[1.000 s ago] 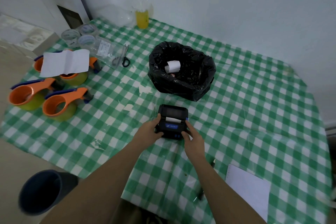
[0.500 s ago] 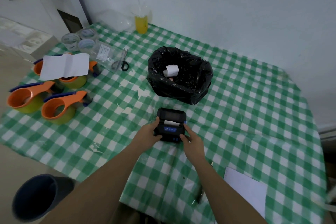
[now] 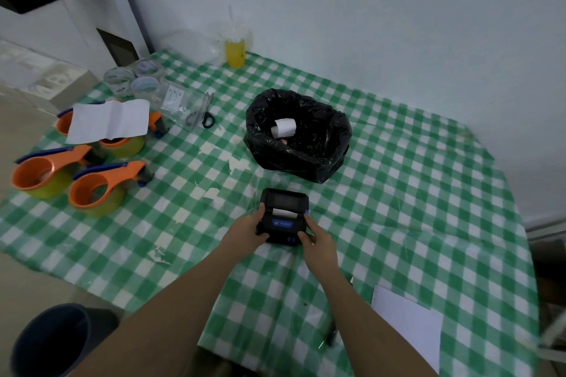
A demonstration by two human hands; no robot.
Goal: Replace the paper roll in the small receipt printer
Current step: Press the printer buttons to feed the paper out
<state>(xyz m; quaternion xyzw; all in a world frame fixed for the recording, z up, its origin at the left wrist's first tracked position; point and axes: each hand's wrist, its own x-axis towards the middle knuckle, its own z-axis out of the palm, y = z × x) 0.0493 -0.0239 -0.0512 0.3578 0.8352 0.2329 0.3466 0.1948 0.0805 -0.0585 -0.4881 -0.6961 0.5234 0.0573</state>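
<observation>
A small black receipt printer (image 3: 283,213) with a blue label lies on the green checked tablecloth (image 3: 398,208), a strip of white paper showing at its slot. My left hand (image 3: 248,228) grips its left side and my right hand (image 3: 317,242) grips its right front corner. Behind it stands a bin lined with a black bag (image 3: 298,135), and a white paper roll (image 3: 284,127) lies inside.
Three orange tape dispensers (image 3: 92,187) and a folded white sheet (image 3: 108,121) sit at the left. Scissors (image 3: 203,115), tape rolls (image 3: 134,78) and a yellow drink (image 3: 235,50) are at the back. A white paper (image 3: 407,324) lies near right; a dark bucket (image 3: 49,340) stands below left.
Both hands stay on the printer; my right thumb has shifted a little along its front. The view has tilted slightly.
</observation>
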